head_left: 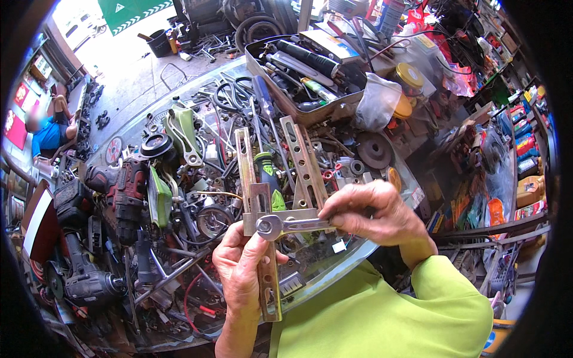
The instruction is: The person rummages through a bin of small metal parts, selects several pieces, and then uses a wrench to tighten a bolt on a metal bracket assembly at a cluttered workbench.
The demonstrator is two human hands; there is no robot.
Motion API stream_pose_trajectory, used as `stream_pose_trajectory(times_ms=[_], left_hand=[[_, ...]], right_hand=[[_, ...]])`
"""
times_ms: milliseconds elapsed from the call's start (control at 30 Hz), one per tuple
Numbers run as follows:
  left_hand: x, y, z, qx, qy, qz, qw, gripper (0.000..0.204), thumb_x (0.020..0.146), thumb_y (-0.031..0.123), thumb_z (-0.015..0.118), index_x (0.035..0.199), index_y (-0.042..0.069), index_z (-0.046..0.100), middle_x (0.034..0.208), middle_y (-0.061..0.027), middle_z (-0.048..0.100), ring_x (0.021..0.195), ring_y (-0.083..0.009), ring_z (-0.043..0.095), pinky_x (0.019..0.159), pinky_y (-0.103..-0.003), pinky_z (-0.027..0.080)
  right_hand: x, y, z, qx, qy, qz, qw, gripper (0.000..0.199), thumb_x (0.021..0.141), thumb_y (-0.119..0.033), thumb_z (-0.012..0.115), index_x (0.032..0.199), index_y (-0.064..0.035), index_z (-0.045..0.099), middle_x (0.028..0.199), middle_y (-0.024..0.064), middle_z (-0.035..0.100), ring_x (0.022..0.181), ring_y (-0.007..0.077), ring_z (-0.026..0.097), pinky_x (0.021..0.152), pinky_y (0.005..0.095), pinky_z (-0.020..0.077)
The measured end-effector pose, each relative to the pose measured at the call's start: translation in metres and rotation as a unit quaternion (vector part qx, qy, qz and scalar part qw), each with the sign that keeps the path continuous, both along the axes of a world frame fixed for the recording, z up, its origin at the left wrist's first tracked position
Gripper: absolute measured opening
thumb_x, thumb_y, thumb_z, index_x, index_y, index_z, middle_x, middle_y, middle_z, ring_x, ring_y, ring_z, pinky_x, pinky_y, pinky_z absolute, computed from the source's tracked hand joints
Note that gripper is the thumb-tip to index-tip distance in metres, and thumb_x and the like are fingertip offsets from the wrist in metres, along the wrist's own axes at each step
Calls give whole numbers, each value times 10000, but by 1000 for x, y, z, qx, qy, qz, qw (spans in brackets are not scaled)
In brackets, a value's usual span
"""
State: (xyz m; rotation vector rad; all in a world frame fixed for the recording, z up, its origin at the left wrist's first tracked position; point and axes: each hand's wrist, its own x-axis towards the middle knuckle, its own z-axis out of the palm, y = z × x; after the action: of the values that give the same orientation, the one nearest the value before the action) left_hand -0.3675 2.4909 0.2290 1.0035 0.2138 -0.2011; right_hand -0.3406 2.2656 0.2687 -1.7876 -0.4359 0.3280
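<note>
My left hand [240, 265] is closed around a metal bracket [270, 292] made of slotted and drilled bars joined together. Its thumb lies close to the joint, where a bolt head shows. A wrench [305, 225] has its wide end at that bolt, its shank running roughly level to the right. The far end of the wrench is pinched between the thumb and fingers of my right hand [377, 215]. Two long arms of the bracket, one with round holes [302, 158], reach away over the bench. Behind them lies a green-and-black handled screwdriver [267, 173].
A glass-topped bench [334, 268] is crowded with loose hardware. On the left are a cordless drill [128, 200] and an impact wrench [89, 280]. A tool-filled case [298, 113] stands behind, beside a plastic bag [377, 101]. Another person [51, 131] sits far left.
</note>
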Motion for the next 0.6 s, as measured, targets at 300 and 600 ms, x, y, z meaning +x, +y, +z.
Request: stream_pose_trajectory(times_ms=[300,600], left_hand=[[2,3,-3,-22,3,39,999,168,871,92,612,977,-33,580,849,-71,639,575,-98,600,549,-254,557],[5,5,5,38,6,-72,997,220,846,95,659,999,-52,600,772,-80,641,564,-86,580,543,-269,562]], right_hand=[[-34,35,-12,3,-39,-58,998,334,857,-55,639,1180,5,578,944,125,658,827,152,644,722,268,516],[23,-16,-3,10,-35,102,994,282,806,17,661,1086,-10,663,773,50,672,649,41,558,548,209,435]])
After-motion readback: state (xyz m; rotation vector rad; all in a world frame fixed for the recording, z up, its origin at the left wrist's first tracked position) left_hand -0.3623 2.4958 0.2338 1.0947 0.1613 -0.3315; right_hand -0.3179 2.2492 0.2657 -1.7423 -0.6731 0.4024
